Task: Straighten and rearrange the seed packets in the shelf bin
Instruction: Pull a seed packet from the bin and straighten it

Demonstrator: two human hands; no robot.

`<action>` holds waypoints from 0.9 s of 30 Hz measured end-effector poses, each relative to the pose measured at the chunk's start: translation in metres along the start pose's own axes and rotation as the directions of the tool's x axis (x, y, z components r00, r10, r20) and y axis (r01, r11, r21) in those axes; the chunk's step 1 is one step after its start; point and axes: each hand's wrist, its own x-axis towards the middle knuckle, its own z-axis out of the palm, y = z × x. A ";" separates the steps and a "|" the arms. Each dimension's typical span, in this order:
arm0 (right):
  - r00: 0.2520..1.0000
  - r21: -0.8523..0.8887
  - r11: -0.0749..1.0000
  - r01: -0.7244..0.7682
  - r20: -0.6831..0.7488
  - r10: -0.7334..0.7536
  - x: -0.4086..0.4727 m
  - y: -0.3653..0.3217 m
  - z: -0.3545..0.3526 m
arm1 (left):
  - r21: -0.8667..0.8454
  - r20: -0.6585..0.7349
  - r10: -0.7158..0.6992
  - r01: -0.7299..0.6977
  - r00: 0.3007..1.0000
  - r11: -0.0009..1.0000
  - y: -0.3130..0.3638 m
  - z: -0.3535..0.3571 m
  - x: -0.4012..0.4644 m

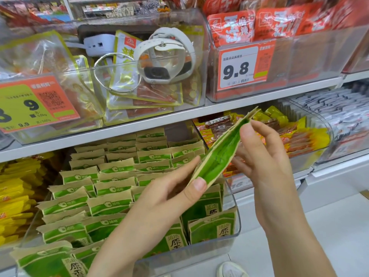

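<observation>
— two hands, one small stack of seed packets (218, 151) held edge-up above the shelf bin (229, 222). see it?

— yes. the left hand (159, 198) has the near end, thumb curled over the lower corner and fingers behind. the right hand (265, 156) pinches the upper part, thumb on the green edge, fingers round the back. neither hand is slack.

— how many packets in the stack?

— several, i'd guess; they're seen edge-on, so i can't count them.

— and the rest?

— the other packets (111, 188) stand in rows in the clear bin, brown tops up, green fronts toward us. the back rows look ragged, and there's a gap at the right front, below the hands.

— how would they handle, you think?

— light, papery, a bit crinkly. soft enough to bend if squeezed in the middle, and loose packets would slide against each other. i'd hold by both short ends, as now, pressing the flat faces together so the stack stays square, then lower it into the gap on the right.

— anything to catch on?

— the bin's front wall, and the tops of the packets already standing.
</observation>
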 end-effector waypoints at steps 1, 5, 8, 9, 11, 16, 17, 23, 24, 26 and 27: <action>1.000 0.012 1.000 -0.004 0.001 0.004 0.000 0.000 0.000 | 0.009 -0.001 -0.005 0.005 1.000 1.000 0.000 0.000 0.000; 1.000 0.023 1.000 -0.002 -0.005 0.002 0.000 0.003 0.000 | -0.027 -0.020 -0.025 0.024 1.000 0.999 0.006 0.000 -0.001; 1.000 0.026 1.000 0.006 -0.006 -0.006 0.001 0.005 0.000 | -0.032 -0.038 -0.071 0.070 0.997 0.997 0.014 0.003 -0.001; 1.000 0.026 1.000 0.012 -0.007 -0.012 0.001 0.005 0.001 | -0.053 -0.042 -0.092 0.089 0.995 0.995 0.017 0.004 0.000; 1.000 0.026 0.999 0.022 -0.010 -0.021 0.001 0.006 0.001 | -0.058 -0.062 -0.095 0.091 0.994 0.994 0.022 0.007 -0.001; 0.999 0.006 0.999 0.032 -0.025 -0.032 0.001 0.009 0.001 | -0.101 -0.097 -0.071 0.061 0.993 0.993 0.022 0.007 -0.001; 0.999 -0.001 0.999 0.034 -0.028 -0.034 0.001 0.010 0.001 | -0.111 -0.099 -0.066 0.055 0.993 0.992 0.019 0.006 -0.002; 0.996 0.004 0.999 0.040 -0.078 -0.039 0.000 0.009 0.004 | -0.096 -0.177 0.061 -0.079 0.982 0.992 0.013 0.003 -0.003; 0.995 -0.009 0.999 0.044 -0.094 -0.045 0.000 0.008 0.005 | -0.058 -0.202 0.093 -0.106 0.975 0.993 0.014 0.003 -0.003; 0.992 -0.043 0.998 0.049 -0.115 -0.054 0.000 0.007 0.005 | 0.084 -0.263 0.165 -0.148 0.951 0.985 0.015 0.005 -0.003; 0.991 -0.064 0.997 0.051 -0.123 -0.058 0.000 0.007 0.006 | 0.172 -0.294 0.210 -0.164 0.933 0.971 0.014 0.007 -0.003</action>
